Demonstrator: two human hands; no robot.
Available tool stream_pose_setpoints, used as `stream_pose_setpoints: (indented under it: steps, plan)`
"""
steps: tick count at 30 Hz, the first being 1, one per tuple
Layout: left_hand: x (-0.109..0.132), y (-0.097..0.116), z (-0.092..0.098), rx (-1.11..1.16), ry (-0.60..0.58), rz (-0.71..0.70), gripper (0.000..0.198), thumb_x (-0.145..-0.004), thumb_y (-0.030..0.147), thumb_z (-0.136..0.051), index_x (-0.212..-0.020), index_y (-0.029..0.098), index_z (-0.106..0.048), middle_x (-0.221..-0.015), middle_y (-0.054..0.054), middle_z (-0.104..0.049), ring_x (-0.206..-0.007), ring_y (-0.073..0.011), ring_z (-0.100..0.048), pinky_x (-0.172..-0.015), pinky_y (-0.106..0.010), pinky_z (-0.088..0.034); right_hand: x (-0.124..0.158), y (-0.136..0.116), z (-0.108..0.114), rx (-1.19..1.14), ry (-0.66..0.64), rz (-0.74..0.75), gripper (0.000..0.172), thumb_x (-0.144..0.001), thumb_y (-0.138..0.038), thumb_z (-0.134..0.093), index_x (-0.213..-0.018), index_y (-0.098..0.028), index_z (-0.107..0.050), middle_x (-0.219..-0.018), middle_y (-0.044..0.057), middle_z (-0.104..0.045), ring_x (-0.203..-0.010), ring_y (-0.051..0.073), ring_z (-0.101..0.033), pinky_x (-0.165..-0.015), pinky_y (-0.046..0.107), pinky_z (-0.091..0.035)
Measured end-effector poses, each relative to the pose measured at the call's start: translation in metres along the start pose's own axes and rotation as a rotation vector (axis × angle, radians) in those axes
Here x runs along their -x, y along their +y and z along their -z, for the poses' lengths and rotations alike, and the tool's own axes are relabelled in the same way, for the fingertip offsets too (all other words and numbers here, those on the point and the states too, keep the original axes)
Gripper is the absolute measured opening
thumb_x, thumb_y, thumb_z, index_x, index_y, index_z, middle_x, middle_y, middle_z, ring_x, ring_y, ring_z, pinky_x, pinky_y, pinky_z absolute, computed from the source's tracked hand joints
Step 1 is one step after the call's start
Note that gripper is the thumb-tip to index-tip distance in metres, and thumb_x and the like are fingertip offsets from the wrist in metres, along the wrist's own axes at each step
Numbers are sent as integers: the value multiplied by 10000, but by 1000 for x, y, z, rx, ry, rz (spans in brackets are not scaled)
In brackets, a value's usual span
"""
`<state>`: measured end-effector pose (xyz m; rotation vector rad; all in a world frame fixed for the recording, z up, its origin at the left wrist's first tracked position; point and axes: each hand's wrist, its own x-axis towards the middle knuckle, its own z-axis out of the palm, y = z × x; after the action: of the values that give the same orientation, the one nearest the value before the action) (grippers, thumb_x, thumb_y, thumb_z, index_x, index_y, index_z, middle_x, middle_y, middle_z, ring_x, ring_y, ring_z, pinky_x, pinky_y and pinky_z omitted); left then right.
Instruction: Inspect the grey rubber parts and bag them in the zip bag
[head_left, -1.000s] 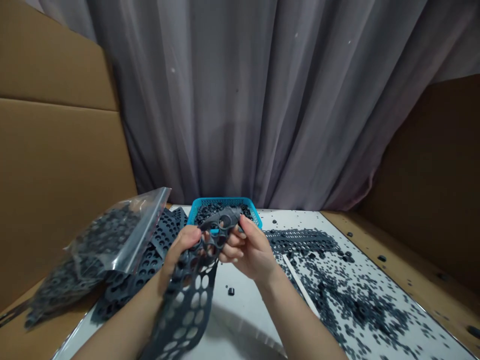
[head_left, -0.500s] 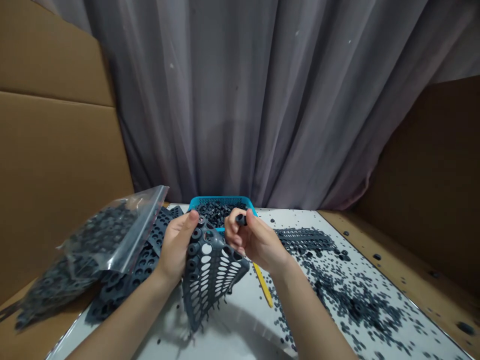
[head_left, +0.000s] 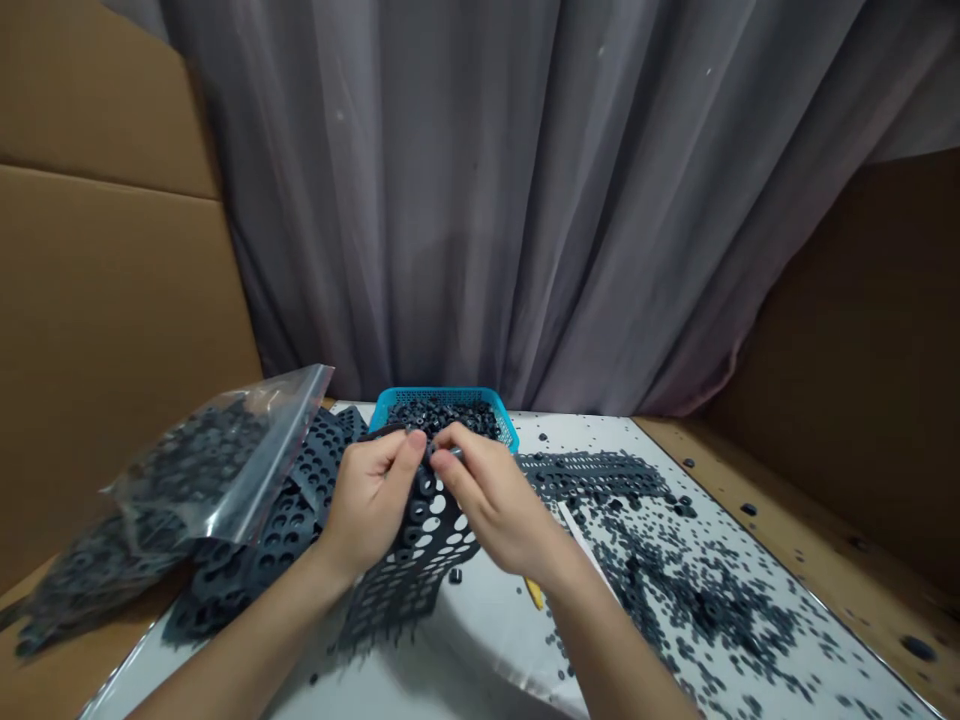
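Observation:
My left hand (head_left: pixel 371 505) is closed, thumb on top, gripping the upper edge of a dark perforated rubber sheet (head_left: pixel 405 585). The sheet hangs down tilted, with open round holes and a row of thick ring-shaped pieces (head_left: pixel 418 510) along its left part. My right hand (head_left: pixel 499 505) is also closed, its thumb and fingertips pinched together at the sheet's top edge close to my left thumb. What lies between those fingertips is hidden. A small black rubber piece (head_left: pixel 455 576) rests on the white table just right of the sheet.
Behind my hands stands a blue basket (head_left: pixel 382 405) of black rubber pieces. At left, a clear zip bag (head_left: pixel 225 450) of similar pieces leans on stacked rubber sheets (head_left: pixel 281 525). Another perforated sheet (head_left: pixel 600 475), scattered black bits (head_left: pixel 705 600) and a yellow tool (head_left: pixel 534 594) lie at right.
My right hand has moved left and in to the sheet's top edge; the small black piece earlier in its fingers no longer shows there. The sheet has tilted and swung left at its lower end.

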<state>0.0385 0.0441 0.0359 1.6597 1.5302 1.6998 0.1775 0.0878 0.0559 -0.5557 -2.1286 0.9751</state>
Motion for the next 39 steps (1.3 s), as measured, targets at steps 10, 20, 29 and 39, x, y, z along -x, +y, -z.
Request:
stream_pose_setpoints:
  steps: [10, 20, 29, 39]
  plan:
    - [-11, -14, 6, 296, -595, 119, 444, -726, 511, -567, -483, 154, -461, -494, 44, -305, -493, -81, -259, -469, -229, -214, 2, 2, 17, 74, -297, 19, 304, -890, -295, -396, -614, -173, -361, -562, -58, -354, -539, 65, -313, -526, 221, -237]
    - [-1, -25, 3, 831, -343, 434, 361, -568, 505, -601, -442, 187, -484, -403, 24, -419, -402, -101, -392, -444, -248, -360, -7, 33, 3, -1157, -405, 6, 345, -826, -375, -495, -573, -175, -373, -515, -88, -295, -394, 27, -211, -417, 196, -202]
    - [-15, -5, -1, 745, -63, 476, 368, -591, 439, -700, -477, 143, -512, -403, 42, -464, -358, -53, -402, -372, -170, -311, -7, 16, 17, -1069, -53, -144, 210, -834, -310, -489, -725, -138, -536, -554, -36, -451, -438, 48, -416, -455, 175, -314]
    - [-16, -7, -1, 659, 142, 509, 325, -613, 414, -686, -529, 150, -515, -431, 46, -509, -370, -69, -454, -384, -177, -348, -24, 50, 1, -1527, 456, -759, 241, -870, -88, -302, -742, -136, -501, -675, 43, -606, -621, 85, -623, -568, 185, -533]
